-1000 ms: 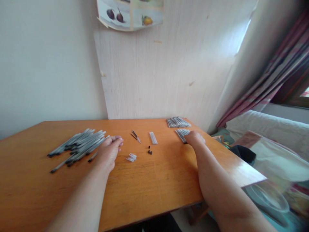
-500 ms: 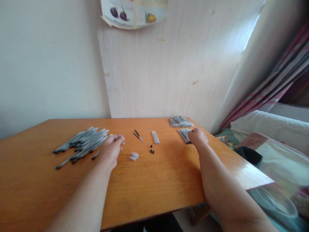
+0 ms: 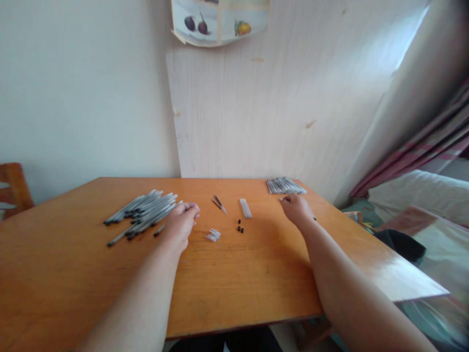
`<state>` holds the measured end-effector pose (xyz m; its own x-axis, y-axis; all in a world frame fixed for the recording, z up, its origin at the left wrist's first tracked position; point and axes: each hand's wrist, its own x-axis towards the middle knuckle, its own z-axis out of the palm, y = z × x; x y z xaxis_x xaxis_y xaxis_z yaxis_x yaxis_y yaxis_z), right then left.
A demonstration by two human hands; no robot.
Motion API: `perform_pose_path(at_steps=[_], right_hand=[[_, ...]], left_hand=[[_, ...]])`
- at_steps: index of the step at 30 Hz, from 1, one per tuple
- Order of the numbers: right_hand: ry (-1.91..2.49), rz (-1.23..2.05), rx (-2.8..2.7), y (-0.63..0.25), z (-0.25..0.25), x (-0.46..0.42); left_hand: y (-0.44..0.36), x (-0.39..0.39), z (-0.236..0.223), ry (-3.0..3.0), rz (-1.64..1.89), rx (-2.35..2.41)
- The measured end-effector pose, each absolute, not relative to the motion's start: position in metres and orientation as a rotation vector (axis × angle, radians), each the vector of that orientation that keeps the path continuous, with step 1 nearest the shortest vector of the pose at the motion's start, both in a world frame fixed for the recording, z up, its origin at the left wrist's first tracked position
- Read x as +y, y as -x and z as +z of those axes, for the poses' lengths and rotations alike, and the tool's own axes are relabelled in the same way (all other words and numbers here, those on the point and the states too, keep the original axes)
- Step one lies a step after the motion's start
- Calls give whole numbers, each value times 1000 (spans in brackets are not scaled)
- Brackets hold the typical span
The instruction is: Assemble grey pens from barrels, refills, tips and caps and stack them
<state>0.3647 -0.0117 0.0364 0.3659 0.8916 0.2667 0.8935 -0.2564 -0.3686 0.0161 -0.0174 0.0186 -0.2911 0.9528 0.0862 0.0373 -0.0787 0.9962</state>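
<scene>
My left hand (image 3: pixel 182 221) is closed in a pinch above the table, beside a loose pile of pens (image 3: pixel 148 210) with pale barrels and black ends. Whatever its fingertips hold is too small to make out. Over at the right, my right hand (image 3: pixel 297 210) is curled above the nearer row of pens and hides most of it. Only a pale tip shows by its fingers and a dark end by the wrist. Between the hands lie short clear caps (image 3: pixel 213 234), small black plugs (image 3: pixel 239 228), clear tubes (image 3: pixel 245 208) and thin dark-and-silver pen tips or refills (image 3: pixel 219 204).
A second row of pens (image 3: pixel 285 186) lies at the table's back right, close beyond my right hand. The orange wooden table (image 3: pixel 227 283) meets a pale wall panel (image 3: pixel 242 117) at the back. A bed with bedding (image 3: pixel 417 193) stands off the right edge, and a chair (image 3: pixel 16 183) at far left.
My right hand has shifted left over the nearer pen row, which showed beside it before. My left hand keeps its pinch. The whole view has swung slightly left.
</scene>
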Motion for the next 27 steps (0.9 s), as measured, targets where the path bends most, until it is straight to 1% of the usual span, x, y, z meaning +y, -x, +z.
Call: perform_pose_path(at_steps=[11, 22, 27], right_hand=[[1765, 113, -1988, -313, 20, -18], [1901, 161, -2170, -299, 20, -24], [1978, 80, -2067, -300, 17, -23]], left_hand=[[-18, -19, 20, -1145, 1465, 1405], [-19, -22, 22, -1164, 1460, 1407], [-19, -22, 22, -1170, 1463, 1420]])
